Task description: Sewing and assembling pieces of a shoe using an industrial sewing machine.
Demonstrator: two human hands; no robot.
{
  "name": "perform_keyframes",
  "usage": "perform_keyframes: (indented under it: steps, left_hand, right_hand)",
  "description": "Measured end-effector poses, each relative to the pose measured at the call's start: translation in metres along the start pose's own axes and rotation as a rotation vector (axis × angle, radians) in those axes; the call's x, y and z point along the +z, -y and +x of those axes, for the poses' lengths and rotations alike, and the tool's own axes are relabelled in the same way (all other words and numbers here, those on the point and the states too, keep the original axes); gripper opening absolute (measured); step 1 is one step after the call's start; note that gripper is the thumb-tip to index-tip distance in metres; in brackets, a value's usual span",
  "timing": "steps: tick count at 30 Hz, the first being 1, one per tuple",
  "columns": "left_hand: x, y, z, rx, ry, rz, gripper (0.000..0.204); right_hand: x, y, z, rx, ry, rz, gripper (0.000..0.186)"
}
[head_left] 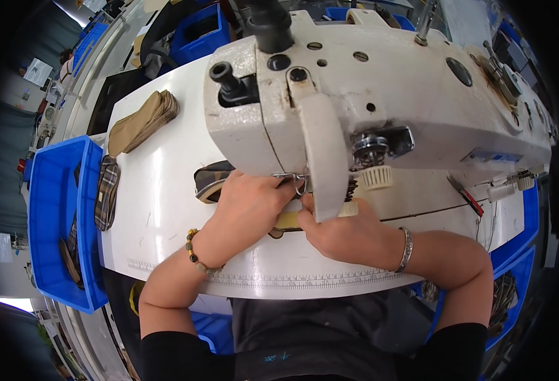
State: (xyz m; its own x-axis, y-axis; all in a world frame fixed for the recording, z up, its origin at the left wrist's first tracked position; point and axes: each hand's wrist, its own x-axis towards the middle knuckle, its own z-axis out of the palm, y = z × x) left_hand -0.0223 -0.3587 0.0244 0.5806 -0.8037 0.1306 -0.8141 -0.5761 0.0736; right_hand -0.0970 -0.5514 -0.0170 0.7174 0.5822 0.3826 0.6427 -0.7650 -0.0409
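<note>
One plaid fabric piece with tan lining, lying flat on the white sewing table, right end tucked under the needle area of the machine head, left end poking out from beneath the left hand. Left hand palm down on the piece, fingers stretched forward and pressed flat, fingertips close to the presser foot. Right hand just beside it, fingers curled and bearing down on a tan strip edge visible between the two hands; thumbs nearly touching; whether anything is actually pinched, cannot tell, since the machine's face plate hides the fingertips. One beaded bracelet on left wrist, one silver bangle on right wrist. One cream industrial sewing machine, worn paint, one black knob on top, one thread tension disc at the front. One printed ruler strip along the near table edge. Farther out, one stack of tan cut pieces at the far left corner of the table, well apart from the hands. One plaid piece draped over the rim of one blue bin on the left; more pieces inside, not countable. Further blue bins at far left top and right edge, at least three, contents unclear
</note>
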Motion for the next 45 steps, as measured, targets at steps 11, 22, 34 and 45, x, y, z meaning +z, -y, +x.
perform_keyframes:
  steps: [11,22,34,45]
  left_hand:
    - [0.002,0.015,-0.003,0.107,-0.178,-0.079,0.021]
    - [0.001,0.004,-0.004,-0.023,-0.065,0.000,0.018]
    - [0.003,-0.004,-0.004,-0.129,0.035,0.038,0.015]
    - [-0.010,0.025,-0.003,-0.148,-0.122,-0.551,0.030]
  right_hand:
    - [0.013,-0.004,0.003,-0.067,-0.203,0.144,0.013]
    - [0.012,-0.005,0.003,-0.029,-0.202,0.092,0.011]
    - [0.000,-0.012,0.002,0.089,0.065,0.110,0.040]
    - [0.006,-0.006,-0.001,-0.068,-0.133,0.061,0.022]
